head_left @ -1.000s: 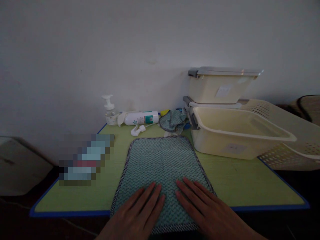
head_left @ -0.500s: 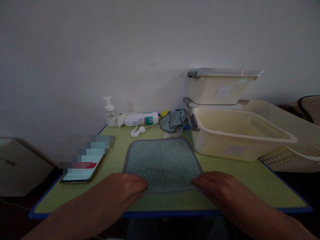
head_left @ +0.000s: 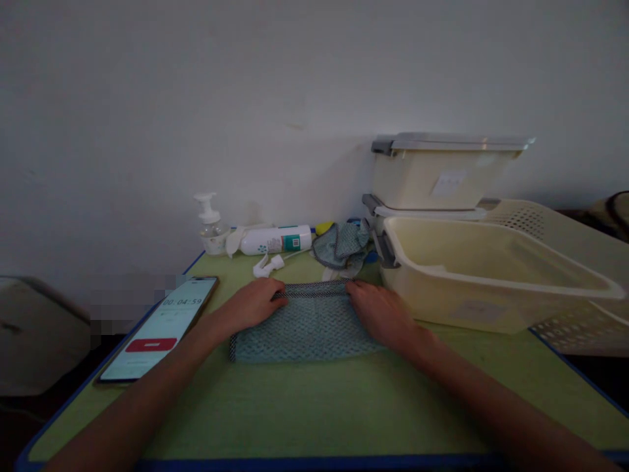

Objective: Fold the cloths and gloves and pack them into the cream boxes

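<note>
A blue-green cleaning cloth (head_left: 304, 331) with a dark checked border lies folded over on the table, its near edge brought up to its far edge. My left hand (head_left: 258, 305) is closed on the left part of the far edge, thumb and fingers pinching the border. At the right part of that edge, my right hand (head_left: 381, 311) is closed on the cloth too, its fingertips partly hidden. Behind the cloth lies a white spray nozzle (head_left: 268, 265). A second, crumpled cloth (head_left: 341, 246) sits just beyond my right hand.
An open cream bin (head_left: 442, 305) stands close to my right hand, with a lidded box (head_left: 442, 177) behind it and a perforated basket (head_left: 565, 229) farther right. A phone (head_left: 162, 328) lies left of my forearm. At the back are a pump bottle (head_left: 212, 229) and a lying white bottle (head_left: 275, 240).
Both hands have carried the cloth's near edge away from me to its far edge, so the flat cloth is now folded in half. The view has shifted slightly.
</note>
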Demonstrator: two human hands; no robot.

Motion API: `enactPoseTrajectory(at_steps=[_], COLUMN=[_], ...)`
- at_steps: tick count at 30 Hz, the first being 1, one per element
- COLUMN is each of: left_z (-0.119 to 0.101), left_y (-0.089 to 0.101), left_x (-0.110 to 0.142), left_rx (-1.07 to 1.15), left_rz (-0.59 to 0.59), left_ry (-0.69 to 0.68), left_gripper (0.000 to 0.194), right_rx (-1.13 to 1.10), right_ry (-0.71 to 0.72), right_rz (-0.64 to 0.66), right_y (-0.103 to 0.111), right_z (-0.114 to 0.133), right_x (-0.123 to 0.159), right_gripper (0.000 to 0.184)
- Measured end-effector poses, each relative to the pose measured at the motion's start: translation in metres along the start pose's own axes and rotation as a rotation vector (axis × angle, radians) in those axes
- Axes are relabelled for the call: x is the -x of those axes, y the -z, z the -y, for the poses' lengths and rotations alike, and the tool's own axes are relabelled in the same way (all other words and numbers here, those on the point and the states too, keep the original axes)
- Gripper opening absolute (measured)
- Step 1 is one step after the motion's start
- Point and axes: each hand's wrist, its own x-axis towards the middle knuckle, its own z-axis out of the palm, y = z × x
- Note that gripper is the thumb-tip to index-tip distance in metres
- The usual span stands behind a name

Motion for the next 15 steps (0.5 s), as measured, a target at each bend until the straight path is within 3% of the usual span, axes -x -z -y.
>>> enactPoseTrajectory(at_steps=[6, 15], left_z=[-0.003, 0.004], left_y=[-0.007, -0.008], left_x=[0.008, 0.008], left_rx=[-0.037, -0.02], left_rz=[-0.042, -0.089], left_ry=[0.003, 0.0], left_gripper=[0.023, 0.021], right_rx=[-0.015, -0.019], right_ry=[-0.018, -0.023], right_rz=[0.006, -0.012], right_y=[-0.014, -0.015], right_z=[-0.003, -0.005], right_x=[-0.003, -0.002], right_gripper=[0.028, 0.028])
